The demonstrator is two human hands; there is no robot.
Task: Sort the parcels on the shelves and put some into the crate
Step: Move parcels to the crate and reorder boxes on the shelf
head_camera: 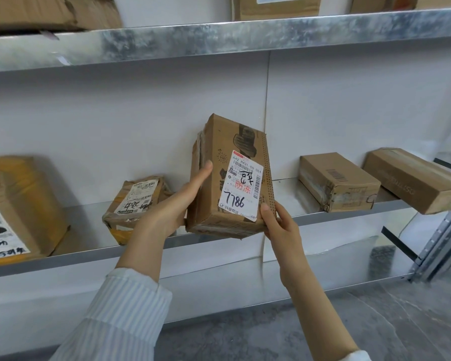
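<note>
A tall brown cardboard parcel (219, 183) with a white label marked 7786 is held upright just above the front edge of the middle metal shelf (84, 254). My left hand (172, 204) grips its left side, thumb up along the front edge. My right hand (279, 222) pinches its lower right corner, thumb on the label's corner. No crate is in view.
On the same shelf lie a small taped parcel (133, 204), a large yellow-taped box (16, 209) at the left, and two flat brown boxes (339, 181) (414, 178) at the right. More cartons (274, 6) stand on the upper shelf (219, 40). A grey upright (443, 243) is at the right.
</note>
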